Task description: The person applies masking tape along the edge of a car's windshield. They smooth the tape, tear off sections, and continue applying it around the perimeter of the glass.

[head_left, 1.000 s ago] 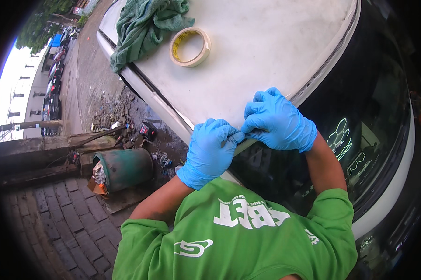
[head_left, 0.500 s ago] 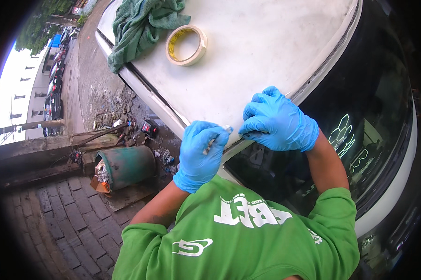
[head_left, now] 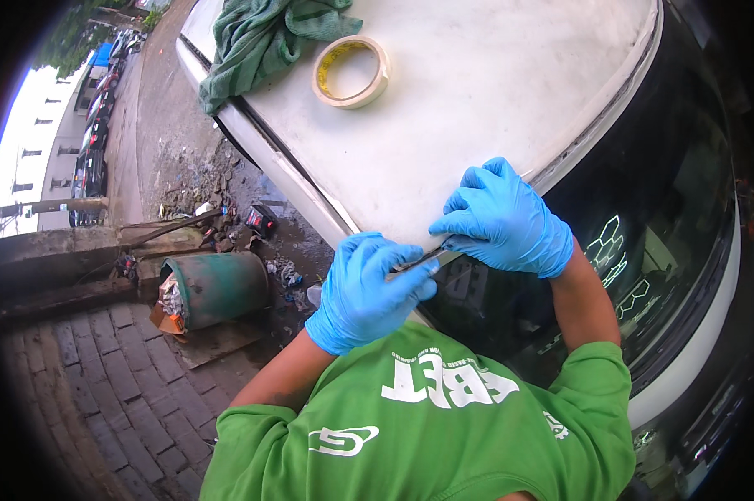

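My left hand [head_left: 368,294], in a blue glove, is at the near corner of a white car roof [head_left: 444,108]. Its fingers are stretched out with a gap between them, and a dark thin trim strip [head_left: 420,260] shows at that gap. In a matching glove, my right hand [head_left: 510,219] is bent over the roof edge just right of it. Its thumb and fingertips are pinched together on the strip's right end. The palm side of my left hand is hidden.
A roll of masking tape [head_left: 383,79] lies on the roof beside a crumpled green towel [head_left: 256,50]. Dark window glass [head_left: 510,305] is below the roof edge. On the ground at left, a tipped green bin [head_left: 226,288] holds rubbish, near brick paving [head_left: 118,384].
My left hand has turned and reached right along the edge, its fingers straightening. The small white wad it held is out of sight. My right hand stays at the edge.
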Demonstrator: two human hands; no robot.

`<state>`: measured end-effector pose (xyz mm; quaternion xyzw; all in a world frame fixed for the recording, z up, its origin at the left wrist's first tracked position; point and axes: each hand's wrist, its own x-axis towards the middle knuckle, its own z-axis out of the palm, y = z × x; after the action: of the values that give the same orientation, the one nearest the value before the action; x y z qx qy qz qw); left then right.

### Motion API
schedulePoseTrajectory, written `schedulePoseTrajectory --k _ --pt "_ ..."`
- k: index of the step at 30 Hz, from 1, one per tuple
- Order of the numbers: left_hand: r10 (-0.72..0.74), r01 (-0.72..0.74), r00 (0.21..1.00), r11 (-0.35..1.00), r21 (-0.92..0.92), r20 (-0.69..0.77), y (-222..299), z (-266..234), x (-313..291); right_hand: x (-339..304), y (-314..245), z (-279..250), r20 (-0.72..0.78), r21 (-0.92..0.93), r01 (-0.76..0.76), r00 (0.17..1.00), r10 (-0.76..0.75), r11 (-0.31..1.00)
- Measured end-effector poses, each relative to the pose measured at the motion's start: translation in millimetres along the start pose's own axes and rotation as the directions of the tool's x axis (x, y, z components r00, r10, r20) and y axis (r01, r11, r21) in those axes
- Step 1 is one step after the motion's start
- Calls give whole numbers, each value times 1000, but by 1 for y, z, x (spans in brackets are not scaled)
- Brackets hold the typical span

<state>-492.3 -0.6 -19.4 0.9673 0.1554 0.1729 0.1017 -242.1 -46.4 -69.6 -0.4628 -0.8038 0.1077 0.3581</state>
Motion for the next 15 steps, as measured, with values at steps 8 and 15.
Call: schedulePoseTrajectory --k 8,15 --pt "105 -104 992 994 13 -75 28 -50 1 4 -5 -8 119 -41 -44 992 49 998" --pt "212 -206 965 977 60 -151 36 -63 -21 6 -8 -8 114 -47 -50 992 55 998"
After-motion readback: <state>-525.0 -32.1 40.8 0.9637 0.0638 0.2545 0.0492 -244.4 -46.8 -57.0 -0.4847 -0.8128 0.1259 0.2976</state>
